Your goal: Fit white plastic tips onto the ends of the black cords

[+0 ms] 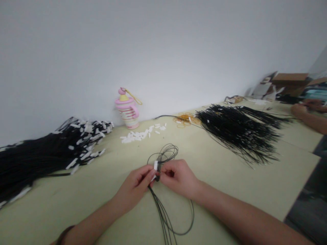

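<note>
A small bundle of thin black cables (163,217) is held between my two hands, low in the middle of the head view. Loops of it stick up beyond my fingers, and loose strands trail toward the near edge. My left hand (136,185) pinches the bundle together with a white strip-like piece (155,165). On the other side, my right hand (178,177) is closed with thumb and fingertips on the black strands. What lies right at the fingertips is small and partly hidden.
Black cables with white ends (87,136) are heaped at the left. White pieces (138,135) lie near a pink cup (127,112) by the wall. Orange rubber bands (185,119) and another black cable pile (237,132) lie right. Another person's hands (306,107) are far right, near a cardboard box (290,80).
</note>
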{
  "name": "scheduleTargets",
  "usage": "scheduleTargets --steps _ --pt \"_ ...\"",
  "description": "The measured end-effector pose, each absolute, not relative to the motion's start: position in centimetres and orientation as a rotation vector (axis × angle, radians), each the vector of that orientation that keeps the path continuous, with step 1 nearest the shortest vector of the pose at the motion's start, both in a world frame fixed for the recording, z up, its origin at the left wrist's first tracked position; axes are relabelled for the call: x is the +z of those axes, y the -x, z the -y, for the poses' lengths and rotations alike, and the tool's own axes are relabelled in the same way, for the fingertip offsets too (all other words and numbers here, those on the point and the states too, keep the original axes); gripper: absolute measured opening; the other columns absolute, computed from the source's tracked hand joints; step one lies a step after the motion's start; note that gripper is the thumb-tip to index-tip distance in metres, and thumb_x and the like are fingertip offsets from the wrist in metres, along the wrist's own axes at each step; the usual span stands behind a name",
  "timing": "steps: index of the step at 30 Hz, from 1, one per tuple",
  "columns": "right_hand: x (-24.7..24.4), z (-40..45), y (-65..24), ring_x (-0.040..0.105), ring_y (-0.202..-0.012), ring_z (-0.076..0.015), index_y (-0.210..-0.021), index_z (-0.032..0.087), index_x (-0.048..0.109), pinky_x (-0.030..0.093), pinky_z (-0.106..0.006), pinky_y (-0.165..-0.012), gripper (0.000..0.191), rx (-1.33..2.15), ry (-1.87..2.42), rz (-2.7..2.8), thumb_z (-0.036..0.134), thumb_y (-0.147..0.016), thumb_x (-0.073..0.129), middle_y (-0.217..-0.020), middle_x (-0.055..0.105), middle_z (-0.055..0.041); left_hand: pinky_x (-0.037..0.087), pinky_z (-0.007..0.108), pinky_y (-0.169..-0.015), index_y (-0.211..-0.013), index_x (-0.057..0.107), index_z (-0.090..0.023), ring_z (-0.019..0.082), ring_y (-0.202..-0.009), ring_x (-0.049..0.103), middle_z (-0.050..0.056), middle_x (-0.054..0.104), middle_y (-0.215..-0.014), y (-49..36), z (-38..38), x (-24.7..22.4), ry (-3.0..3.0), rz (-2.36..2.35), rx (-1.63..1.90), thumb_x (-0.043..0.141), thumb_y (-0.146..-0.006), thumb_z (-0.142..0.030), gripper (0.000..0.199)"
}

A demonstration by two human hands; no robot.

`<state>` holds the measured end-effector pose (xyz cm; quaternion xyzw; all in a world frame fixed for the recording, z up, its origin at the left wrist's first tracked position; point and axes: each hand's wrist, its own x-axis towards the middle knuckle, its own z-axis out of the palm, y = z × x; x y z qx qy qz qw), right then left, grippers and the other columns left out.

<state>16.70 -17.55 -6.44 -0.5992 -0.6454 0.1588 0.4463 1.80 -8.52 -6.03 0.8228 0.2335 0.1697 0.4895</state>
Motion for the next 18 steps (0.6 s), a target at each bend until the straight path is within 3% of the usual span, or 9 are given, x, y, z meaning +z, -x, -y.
scheduleTargets --steps 9,15,18 --pt "-5.9 17.7 -16.9 0.037 -0.05 -0.006 -0.057 0.015 0.05 0.026 -0.018 -0.049 0.022 0.313 1.502 1.644 0.013 -0.08 0.05 -0.052 0.04 0.0054 0.022 0.015 -0.043 -0.077 0.061 -0.015 0.007 -0.049 0.031 -0.005 0.042 -0.057 -1.8 7.8 -6.3 -1.447 -0.693 0.479 0.06 -0.079 -0.042 0.028" --pt "-5.9 17.4 -17.9 0.048 -0.07 -0.0115 -0.083 0.014 0.067 0.035 -0.02 -0.063 0.018 0.225 1.488 1.593 0.016 -0.086 0.049 -0.069 0.052 -0.0019 0.031 0.013 -0.045 -0.079 0.062 -0.015 0.007 -0.053 0.036 -0.005 0.042 -0.059 -2.0 7.1 -5.3 -1.248 -0.68 0.581 0.066 -0.074 -0.039 0.025" --pt "-5.8 17.4 -18.3 0.048 -0.072 -0.0126 -0.084 0.015 0.069 0.035 -0.021 -0.065 0.015 0.286 1.487 1.551 0.016 -0.083 0.054 -0.071 0.051 -0.0026 0.034 0.013 -0.046 -0.082 0.062 -0.015 0.006 -0.054 0.038 -0.004 0.043 -0.06 -1.8 6.8 -4.5 -1.166 -0.665 0.591 0.069 -0.071 -0.037 0.025"
